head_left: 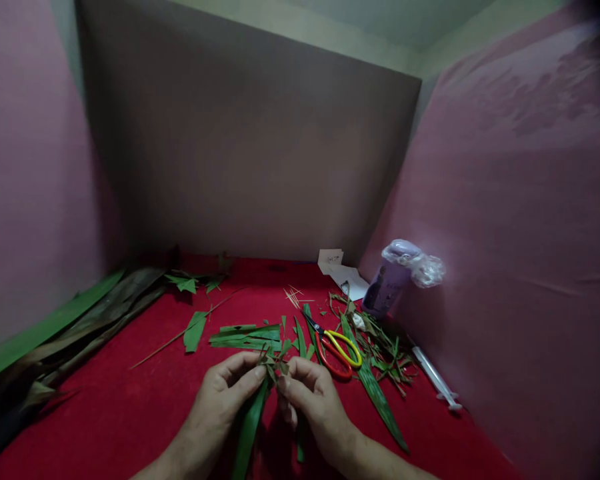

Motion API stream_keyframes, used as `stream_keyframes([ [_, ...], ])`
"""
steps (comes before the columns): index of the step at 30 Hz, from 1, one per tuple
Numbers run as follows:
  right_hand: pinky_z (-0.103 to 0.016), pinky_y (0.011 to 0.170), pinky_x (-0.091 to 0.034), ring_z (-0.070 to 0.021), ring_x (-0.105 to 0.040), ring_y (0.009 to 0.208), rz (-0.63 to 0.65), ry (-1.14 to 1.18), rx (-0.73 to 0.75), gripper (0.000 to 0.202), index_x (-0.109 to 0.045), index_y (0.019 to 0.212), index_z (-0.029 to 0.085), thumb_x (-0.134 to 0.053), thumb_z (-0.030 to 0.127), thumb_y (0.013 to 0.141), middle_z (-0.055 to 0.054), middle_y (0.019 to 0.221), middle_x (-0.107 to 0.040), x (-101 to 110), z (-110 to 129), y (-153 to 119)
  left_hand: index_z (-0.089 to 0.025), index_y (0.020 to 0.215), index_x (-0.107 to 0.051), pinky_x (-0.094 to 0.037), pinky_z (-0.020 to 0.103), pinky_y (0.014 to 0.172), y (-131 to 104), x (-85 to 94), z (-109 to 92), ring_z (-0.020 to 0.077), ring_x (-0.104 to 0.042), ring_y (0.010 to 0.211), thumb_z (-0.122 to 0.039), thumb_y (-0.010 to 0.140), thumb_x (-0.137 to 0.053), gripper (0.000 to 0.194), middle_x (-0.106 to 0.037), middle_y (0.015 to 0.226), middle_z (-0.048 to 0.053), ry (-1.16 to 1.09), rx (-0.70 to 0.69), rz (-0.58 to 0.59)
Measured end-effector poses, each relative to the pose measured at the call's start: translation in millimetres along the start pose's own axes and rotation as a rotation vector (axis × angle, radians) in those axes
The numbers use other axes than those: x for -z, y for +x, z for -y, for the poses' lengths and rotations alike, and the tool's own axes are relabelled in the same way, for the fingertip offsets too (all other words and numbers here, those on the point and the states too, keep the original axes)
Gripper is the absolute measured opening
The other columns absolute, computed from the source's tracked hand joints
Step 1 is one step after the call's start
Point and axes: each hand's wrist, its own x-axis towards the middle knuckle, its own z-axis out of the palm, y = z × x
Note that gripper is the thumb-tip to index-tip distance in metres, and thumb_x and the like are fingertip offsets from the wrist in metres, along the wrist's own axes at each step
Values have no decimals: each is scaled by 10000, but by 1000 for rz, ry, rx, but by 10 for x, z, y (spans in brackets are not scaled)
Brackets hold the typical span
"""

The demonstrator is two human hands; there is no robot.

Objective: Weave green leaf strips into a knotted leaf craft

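My left hand (pixel 230 393) pinches a small bundle of brown and green leaf strips (pixel 274 363) between thumb and fingers. From the other side my right hand (pixel 313 397) grips the same bundle, its fingertips close to the left ones. A long green leaf strip (pixel 251 427) hangs from the bundle toward the front edge. Just beyond the hands, several cut green leaf pieces (pixel 247 337) lie on the red cloth (pixel 145 413). Scissors (pixel 336 347) with one red and one yellow handle rest beyond the right hand.
Long leaves (pixel 90 320) lie along the left side. Thin wooden sticks (pixel 293 297) and white papers (pixel 347 279) are farther back. At the right are a purple bottle (pixel 386 287) with clear plastic, leaf scraps (pixel 387 353), and a syringe (pixel 435 375).
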Motion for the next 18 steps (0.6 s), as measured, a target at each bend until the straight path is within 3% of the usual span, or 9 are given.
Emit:
stream_keyframes([
  [2,-187,379,-267,-60,-359,365,-14,-52,26,306,-459,646,176,-585,412,796,58,479,-464,-3,-24,-14,-187,754,-702,-330,134,379,5,-2,-8,41,-420,388,-247,704,-724,82,-604,544,-57,11,-24,-28],
  [4,-200,420,-325,-77,-407,421,-63,-225,146,243,-479,711,179,-539,373,845,42,557,-493,-2,-35,-40,-192,748,-702,-382,131,444,5,-2,-18,55,-481,458,-248,702,-725,76,-635,596,-49,12,-64,-56],
  [7,-255,602,-429,-132,-532,636,-155,-636,524,95,-527,862,185,-561,272,845,-9,743,-566,4,-12,-91,-205,749,-704,-442,147,578,2,5,-15,81,-551,584,-243,707,-721,60,-668,670,-42,9,-129,-76],
  [10,-307,718,-443,-186,-574,821,-185,-935,854,184,-548,976,201,-611,201,803,-63,937,-597,2,37,-118,-206,781,-703,-455,173,623,3,10,10,102,-575,632,-247,723,-705,71,-680,710,-30,17,-161,-40],
  [13,-314,716,-445,-194,-588,833,-204,-1077,939,221,-561,1033,210,-584,161,818,-70,959,-616,-13,68,-111,-195,814,-701,-464,205,676,5,-1,42,138,-600,717,-250,725,-701,105,-696,760,-7,26,-182,6],
  [18,-296,652,-437,-183,-585,734,-226,-1100,961,158,-567,992,177,-513,116,857,-57,800,-633,-20,36,-98,-194,782,-701,-455,201,704,-10,-30,77,140,-596,735,-262,713,-709,97,-691,729,-21,67,-260,36],
])
